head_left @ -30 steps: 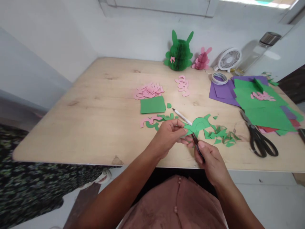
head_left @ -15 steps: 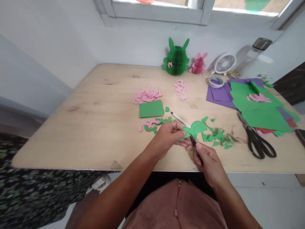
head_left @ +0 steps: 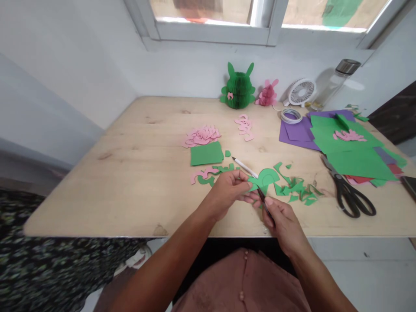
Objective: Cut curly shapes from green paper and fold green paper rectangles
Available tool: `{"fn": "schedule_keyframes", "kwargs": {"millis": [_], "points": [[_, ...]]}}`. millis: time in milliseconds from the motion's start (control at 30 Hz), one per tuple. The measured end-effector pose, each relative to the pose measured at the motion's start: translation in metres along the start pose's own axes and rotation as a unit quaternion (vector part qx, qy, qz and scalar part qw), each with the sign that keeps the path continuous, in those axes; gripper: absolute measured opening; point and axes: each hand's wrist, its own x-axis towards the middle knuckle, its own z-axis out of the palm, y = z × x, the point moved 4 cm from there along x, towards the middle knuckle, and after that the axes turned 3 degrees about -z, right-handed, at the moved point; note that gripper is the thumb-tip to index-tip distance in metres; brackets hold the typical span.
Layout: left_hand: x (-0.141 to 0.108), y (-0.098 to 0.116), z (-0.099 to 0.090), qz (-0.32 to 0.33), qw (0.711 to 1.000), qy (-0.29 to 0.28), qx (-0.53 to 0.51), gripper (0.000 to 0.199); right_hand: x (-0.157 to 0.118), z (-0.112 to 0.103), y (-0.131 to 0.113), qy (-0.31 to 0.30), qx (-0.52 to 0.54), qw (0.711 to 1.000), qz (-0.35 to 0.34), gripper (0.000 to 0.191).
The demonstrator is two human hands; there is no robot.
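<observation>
Pinched in the left hand (head_left: 231, 189), which hides its left end, green paper (head_left: 269, 177) is near the table's (head_left: 130, 190) front edge. Closed round a slim black tool (head_left: 261, 196), the right hand (head_left: 283, 217) covers its lower end. Rightward, a dark object (head_left: 410, 186) is cut off.

Head cam., worn above shirt (head_left: 224, 281), facing fwd. & down: L. hand (head_left: 230, 190) & R. hand (head_left: 283, 221) near, tabletop (head_left: 146, 182) mid-frame, window (head_left: 211, 34) farther off, top.
</observation>
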Motion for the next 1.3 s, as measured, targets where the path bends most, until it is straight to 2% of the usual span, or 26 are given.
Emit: {"fn": "schedule_keyframes", "kwargs": {"millis": [1300], "points": [[-0.0006,0.0,0.0007,0.006,1.0,-0.014,0.005,0.019,-0.0012,0.0001,-0.0062,0.006,-0.024,1.0,-0.01,0.05]]}}
